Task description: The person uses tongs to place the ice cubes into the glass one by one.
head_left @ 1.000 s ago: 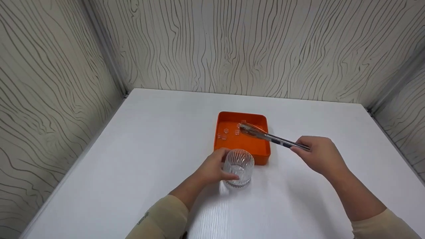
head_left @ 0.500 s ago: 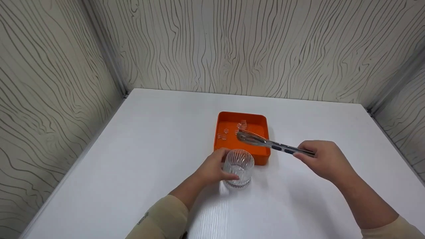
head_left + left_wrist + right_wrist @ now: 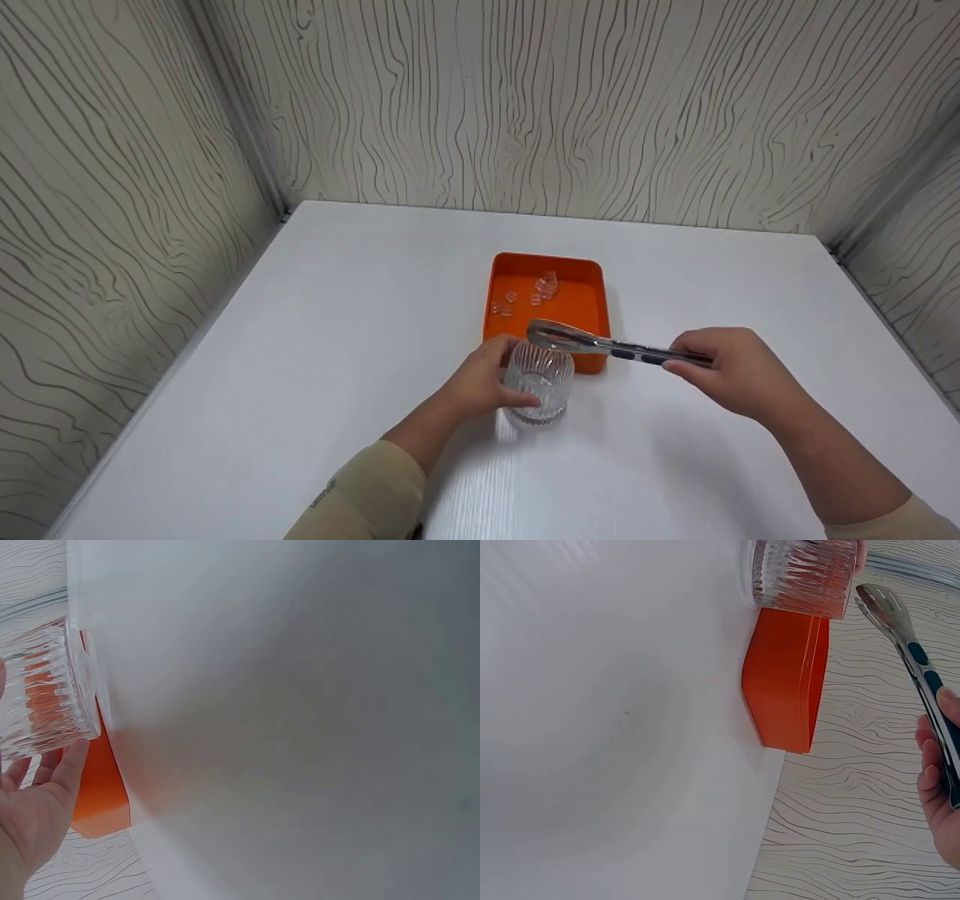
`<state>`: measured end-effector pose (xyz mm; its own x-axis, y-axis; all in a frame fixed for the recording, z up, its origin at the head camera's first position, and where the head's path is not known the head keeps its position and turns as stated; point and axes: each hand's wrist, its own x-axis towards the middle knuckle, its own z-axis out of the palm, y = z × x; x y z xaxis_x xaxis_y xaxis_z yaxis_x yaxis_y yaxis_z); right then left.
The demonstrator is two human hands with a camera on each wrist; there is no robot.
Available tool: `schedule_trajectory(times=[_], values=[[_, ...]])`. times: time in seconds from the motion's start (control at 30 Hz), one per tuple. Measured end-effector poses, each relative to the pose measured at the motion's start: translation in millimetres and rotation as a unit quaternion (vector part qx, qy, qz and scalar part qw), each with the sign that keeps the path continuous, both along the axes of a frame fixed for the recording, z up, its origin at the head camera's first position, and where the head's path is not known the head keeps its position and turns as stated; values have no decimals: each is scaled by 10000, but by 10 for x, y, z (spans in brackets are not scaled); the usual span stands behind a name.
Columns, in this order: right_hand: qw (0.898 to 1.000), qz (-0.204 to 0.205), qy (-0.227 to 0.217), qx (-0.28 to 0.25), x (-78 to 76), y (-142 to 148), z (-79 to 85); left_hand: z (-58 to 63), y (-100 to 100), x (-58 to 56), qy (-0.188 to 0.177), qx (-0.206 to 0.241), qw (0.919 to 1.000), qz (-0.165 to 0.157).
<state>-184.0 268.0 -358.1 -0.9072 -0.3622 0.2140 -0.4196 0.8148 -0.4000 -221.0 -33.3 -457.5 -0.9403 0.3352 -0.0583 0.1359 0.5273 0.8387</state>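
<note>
My left hand point(image 3: 476, 381) grips the side of a clear ribbed glass tumbler point(image 3: 541, 382), which stands upright on the table. In the left wrist view, its fingers point(image 3: 69, 769) lie along the tumbler near the base. Metal tongs point(image 3: 622, 349) with dark grip inserts are held by their handle end in my right hand point(image 3: 727, 369). Their scalloped tips overlap the tumbler's far rim in the head view; the right wrist view shows them just above the rim. I cannot tell whether the tips pinch anything. Several clear cubes point(image 3: 547, 285) lie in the orange tray point(image 3: 574, 315) behind the tumbler.
The tray's near wall point(image 3: 784, 682) rises right behind the tumbler. Under everything is a white table point(image 3: 360, 300). Wood-grain panels point(image 3: 480, 105) stand along its back and sides.
The right hand has drawn the tongs toward the person, from among the cubes in the tray to over the tumbler's rim. Left hand and tumbler have stayed put.
</note>
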Motion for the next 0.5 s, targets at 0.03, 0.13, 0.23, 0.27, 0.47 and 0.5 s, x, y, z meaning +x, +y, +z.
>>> schedule_trajectory(times=[0.03, 0.13, 0.23, 0.27, 0.47, 0.5], values=[[10000, 34, -10, 0, 2, 1, -4, -2, 1, -1, -6, -4, 10000, 10], [9999, 118, 10, -3, 4, 1, -21, -3, 2, 2, -21, -13, 10000, 44], [9998, 184, 37, -17, 4, 0, -42, -4, 9, 5, -49, -41, 9999, 84], [9998, 202, 43, -15, 4, -1, -49, -5, 11, 6, -59, -52, 9999, 99], [9997, 218, -126, 77, 8, -16, -68, -17, 13, 1, -61, -112, 9998, 142], [9996, 224, -148, 86, 7, -18, -72, -18, 13, 1, -58, -117, 9998, 143]])
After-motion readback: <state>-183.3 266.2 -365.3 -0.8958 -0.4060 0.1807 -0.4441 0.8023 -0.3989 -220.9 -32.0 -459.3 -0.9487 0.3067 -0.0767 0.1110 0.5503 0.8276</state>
